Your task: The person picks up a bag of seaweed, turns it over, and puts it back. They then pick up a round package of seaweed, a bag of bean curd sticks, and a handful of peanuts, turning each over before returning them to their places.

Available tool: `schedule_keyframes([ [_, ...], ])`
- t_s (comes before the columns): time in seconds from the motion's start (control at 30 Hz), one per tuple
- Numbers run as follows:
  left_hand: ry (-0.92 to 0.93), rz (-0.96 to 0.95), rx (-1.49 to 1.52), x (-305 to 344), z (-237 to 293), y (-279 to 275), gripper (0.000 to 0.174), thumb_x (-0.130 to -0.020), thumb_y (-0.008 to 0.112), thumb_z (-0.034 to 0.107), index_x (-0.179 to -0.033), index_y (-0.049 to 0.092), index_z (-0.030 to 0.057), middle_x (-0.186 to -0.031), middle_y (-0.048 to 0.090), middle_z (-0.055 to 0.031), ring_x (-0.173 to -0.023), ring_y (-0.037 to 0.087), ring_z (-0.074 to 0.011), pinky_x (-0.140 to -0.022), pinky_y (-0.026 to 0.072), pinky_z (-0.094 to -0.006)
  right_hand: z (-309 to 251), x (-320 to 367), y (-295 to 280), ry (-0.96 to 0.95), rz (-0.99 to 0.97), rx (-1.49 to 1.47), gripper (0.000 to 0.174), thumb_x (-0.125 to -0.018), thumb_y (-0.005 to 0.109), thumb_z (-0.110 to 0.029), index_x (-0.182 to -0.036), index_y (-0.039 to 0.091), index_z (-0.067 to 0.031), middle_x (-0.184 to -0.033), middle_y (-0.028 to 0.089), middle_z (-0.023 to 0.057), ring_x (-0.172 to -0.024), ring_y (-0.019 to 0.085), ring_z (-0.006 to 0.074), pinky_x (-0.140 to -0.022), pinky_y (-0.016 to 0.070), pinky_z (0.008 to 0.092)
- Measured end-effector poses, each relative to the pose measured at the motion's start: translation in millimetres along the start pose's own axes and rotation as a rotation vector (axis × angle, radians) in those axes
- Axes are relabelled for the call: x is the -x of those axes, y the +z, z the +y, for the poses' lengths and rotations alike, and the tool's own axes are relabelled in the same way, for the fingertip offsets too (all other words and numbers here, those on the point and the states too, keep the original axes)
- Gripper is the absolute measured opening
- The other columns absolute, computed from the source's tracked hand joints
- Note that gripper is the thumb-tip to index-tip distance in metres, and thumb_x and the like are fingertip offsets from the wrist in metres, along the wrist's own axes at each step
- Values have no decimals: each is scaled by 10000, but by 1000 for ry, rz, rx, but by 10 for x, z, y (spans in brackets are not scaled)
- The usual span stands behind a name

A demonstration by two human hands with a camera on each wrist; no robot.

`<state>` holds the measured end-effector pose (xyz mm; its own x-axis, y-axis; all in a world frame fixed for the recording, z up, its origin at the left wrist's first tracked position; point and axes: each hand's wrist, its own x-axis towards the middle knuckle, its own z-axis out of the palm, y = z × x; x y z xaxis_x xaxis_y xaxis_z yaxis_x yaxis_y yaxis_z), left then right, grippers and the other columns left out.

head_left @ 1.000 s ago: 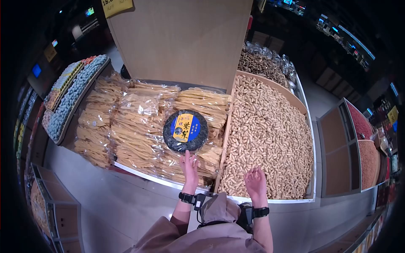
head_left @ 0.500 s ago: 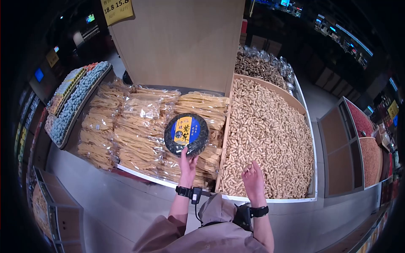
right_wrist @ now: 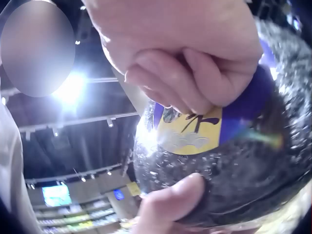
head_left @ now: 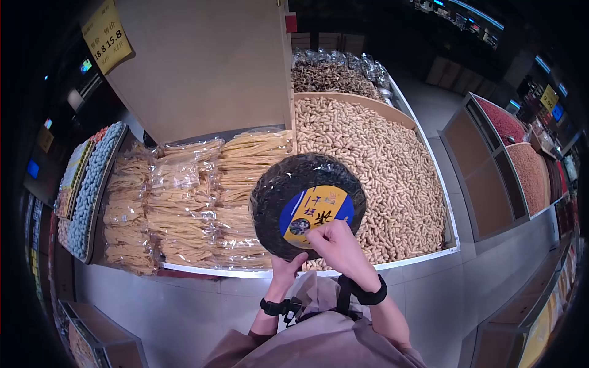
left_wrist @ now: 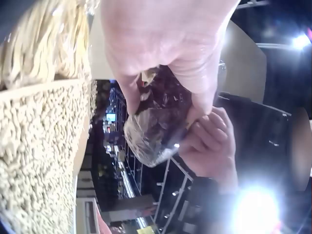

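A round, dark, plastic-wrapped cake of dried seaweed (head_left: pixel 273 199) with a blue and yellow label (head_left: pixel 328 208) is held up tilted in front of the body. My left hand (head_left: pixel 283 275) grips its near edge, thumb on the label face and fingers underneath. In the left wrist view, that hand (left_wrist: pixel 168 44) clasps the seaweed cake (left_wrist: pixel 153 131) by its rim. Over the label, my right hand (head_left: pixel 341 246) is curled into a fist. Its bent fingers lie right at the label in the right wrist view, covering part of the print; the left thumb (right_wrist: pixel 178 197) shows below.
Bagged dried yellow sticks (head_left: pixel 187 214) fill the stand's left side, with a peanut bin (head_left: pixel 399 178) on the right. Behind them rises a wooden panel (head_left: pixel 202 67). A tray of pale blue eggs (head_left: pixel 92 190) stands far left, and another bin stand (head_left: pixel 485 172) far right.
My left hand has taken hold of the seaweed cake and lifted it off the bagged sticks, nearer and to the right. The right hand has moved left over its label and curled up.
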<state>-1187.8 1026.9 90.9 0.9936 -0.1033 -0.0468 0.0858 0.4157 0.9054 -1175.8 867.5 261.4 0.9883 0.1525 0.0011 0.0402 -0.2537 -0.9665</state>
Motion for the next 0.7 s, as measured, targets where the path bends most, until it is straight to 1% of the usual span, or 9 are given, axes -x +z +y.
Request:
schedule_keyframes([
  [0.03, -21, 69, 159, -40, -12, 49, 604, -767, 799, 16, -1304, 525, -15, -1238, 608, -92, -1094, 609, -195, -955, 502, -331, -11, 27, -27, 14, 5, -60, 369, -910, 545, -108, -602, 442, 67, -493, 372, -21, -496, 357, 30, -446, 288, 276],
  [0.1, 5, 61, 158, -105, -43, 81, 585, -765, 804, 25, -1289, 547, -10, -1209, 627, -87, -1068, 622, -196, -933, 511, -332, -39, 143, -84, 8, 29, -54, 372, -913, 540, -108, -596, 444, 61, -492, 374, -27, -497, 353, 25, -448, 286, 272],
  [0.17, -156, -10, 16, -155, -32, 75, 565, -781, 776, -10, -1295, 542, -8, -1200, 632, -83, -1067, 624, -190, -941, 508, -331, -44, 162, -182, 6, 2, -99, 369, -918, 536, -109, -602, 457, 65, -495, 382, -35, -508, 352, 19, -450, 278, 271],
  [0.23, -159, -49, -177, -171, -70, 163, 546, -781, 772, -24, -1280, 549, -12, -1180, 640, -81, -1059, 627, -186, -940, 507, -330, 149, 64, -246, -4, 20, -117, 396, -938, 538, -136, -591, 498, 52, -484, 418, -33, -474, 394, 22, -442, 299, 251],
  [0.37, -53, -147, -27, -246, -195, 357, 594, -764, 801, -10, -1291, 528, -5, -1201, 623, -79, -1055, 626, -172, -933, 508, -321, 308, 18, -380, 116, 86, -191, 439, -981, 552, -237, -614, 606, -1, -477, 518, -3, -418, 514, 63, -439, 388, 208],
  [0.5, 20, -203, -53, -201, -228, 485, 472, -813, 734, -53, -1237, 535, -1, -1140, 616, -61, -1012, 638, -148, -888, 544, -285, 367, 105, -510, 163, 21, -275, 448, -977, 613, -301, -678, 663, 28, -549, 612, 34, -496, 597, 67, -481, 435, 199],
  [0.57, -87, -194, 105, -159, -118, 582, 526, -821, 706, -52, -1297, 487, 4, -1199, 592, -76, -1073, 619, -169, -930, 528, -316, 477, 131, -502, 85, 183, -203, 386, -927, 680, -280, -703, 689, 34, -508, 599, 23, -503, 614, 71, -500, 453, 208],
  [0.63, -87, -166, 133, -161, -105, 578, 607, -803, 721, -50, -1344, 456, 25, -1247, 577, -77, -1137, 590, -185, -984, 495, -342, 502, 144, -565, -14, 477, -144, 186, -841, 778, -167, -849, 705, 4, -564, 611, -6, -531, 554, 32, -513, 442, 212],
  [0.7, -66, -151, 168, -186, -75, 613, 688, -784, 736, -48, -1390, 426, 47, -1295, 561, -77, -1201, 561, -201, -1038, 462, -367, 432, 209, -742, -4, 690, -60, 256, -797, 818, -159, -949, 674, -12, -700, 647, 11, -624, 570, 50, -534, 437, 228],
])
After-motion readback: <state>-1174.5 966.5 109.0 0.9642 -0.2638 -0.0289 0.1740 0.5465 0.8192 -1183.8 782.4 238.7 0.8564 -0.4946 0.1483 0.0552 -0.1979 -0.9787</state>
